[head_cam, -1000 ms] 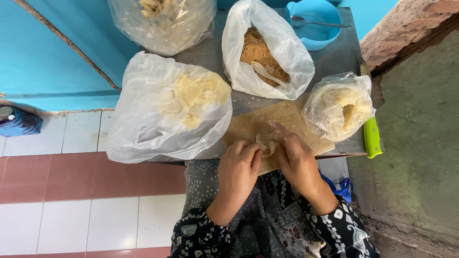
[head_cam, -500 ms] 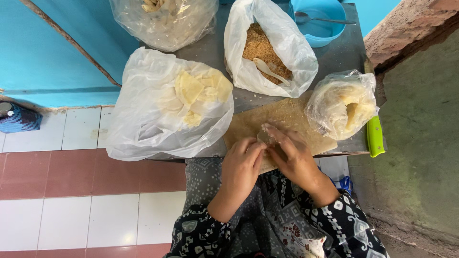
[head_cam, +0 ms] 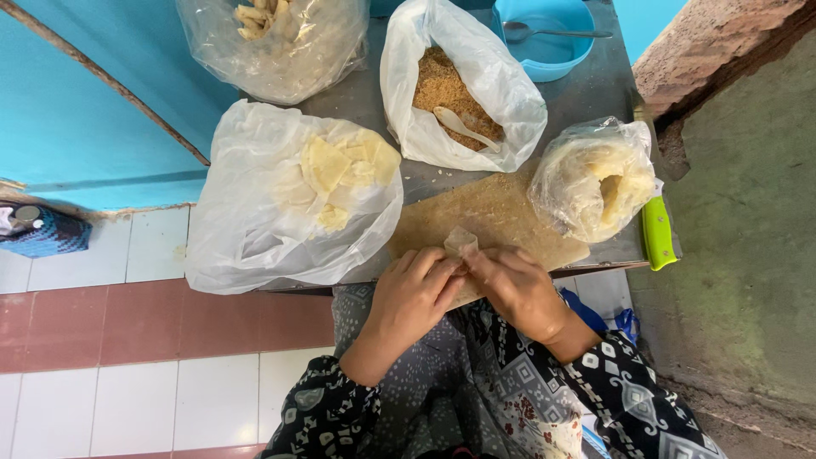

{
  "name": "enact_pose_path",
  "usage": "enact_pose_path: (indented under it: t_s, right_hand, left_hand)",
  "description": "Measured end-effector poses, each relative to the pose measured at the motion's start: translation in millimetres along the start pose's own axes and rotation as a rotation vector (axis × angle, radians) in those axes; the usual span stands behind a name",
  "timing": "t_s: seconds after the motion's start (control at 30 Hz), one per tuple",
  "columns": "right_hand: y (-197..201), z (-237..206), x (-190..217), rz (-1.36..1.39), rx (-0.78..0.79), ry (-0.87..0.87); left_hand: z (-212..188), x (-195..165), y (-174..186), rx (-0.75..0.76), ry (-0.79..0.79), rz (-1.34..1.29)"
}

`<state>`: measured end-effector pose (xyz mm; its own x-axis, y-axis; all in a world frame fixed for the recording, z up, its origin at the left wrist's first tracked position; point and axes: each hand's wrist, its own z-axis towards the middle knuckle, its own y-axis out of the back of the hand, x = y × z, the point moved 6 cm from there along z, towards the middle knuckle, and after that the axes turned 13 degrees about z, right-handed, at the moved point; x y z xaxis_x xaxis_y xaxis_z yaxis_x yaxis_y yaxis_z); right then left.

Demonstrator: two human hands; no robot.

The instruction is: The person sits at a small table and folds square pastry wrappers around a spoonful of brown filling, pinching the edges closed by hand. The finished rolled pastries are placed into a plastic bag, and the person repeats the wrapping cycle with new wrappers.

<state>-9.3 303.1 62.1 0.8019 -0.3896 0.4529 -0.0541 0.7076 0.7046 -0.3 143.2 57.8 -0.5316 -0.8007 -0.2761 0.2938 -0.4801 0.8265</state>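
Both hands meet at the near edge of a brown wooden board (head_cam: 501, 217). My left hand (head_cam: 414, 293) and my right hand (head_cam: 512, 287) pinch a thin, pale dough wrapper (head_cam: 460, 242) between their fingertips; its upper corner sticks up above the fingers. What lies inside the fold is hidden. A clear bag of pale folded pieces (head_cam: 327, 178) lies to the left of the board. A white bag of brown crumbly filling (head_cam: 442, 85) with a white spoon stands behind it.
A clear bag of stacked wrappers (head_cam: 595, 178) sits right of the board, beside a green-handled knife (head_cam: 657, 231). A blue bowl with a metal spoon (head_cam: 544, 34) and another clear bag of pieces (head_cam: 272, 38) are at the back. Tiled floor lies left.
The hands have stayed at the board's near edge, fingers working the wrapper closer together. The view has shifted slightly.
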Motion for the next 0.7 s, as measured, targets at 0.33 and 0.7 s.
enact_pose_path:
  t_s: [0.33, 0.7]
  right_hand:
    - [-19.7, -14.4, -48.7, 0.510, -0.330, -0.773]
    - [-11.0, 1.9, -37.2, 0.326, -0.211, -0.679]
  left_hand:
    - [16.1, 2.9, -5.1, 0.088, -0.067, -0.006]
    - [41.5, 26.9, -22.8, 0.297, 0.188, -0.166]
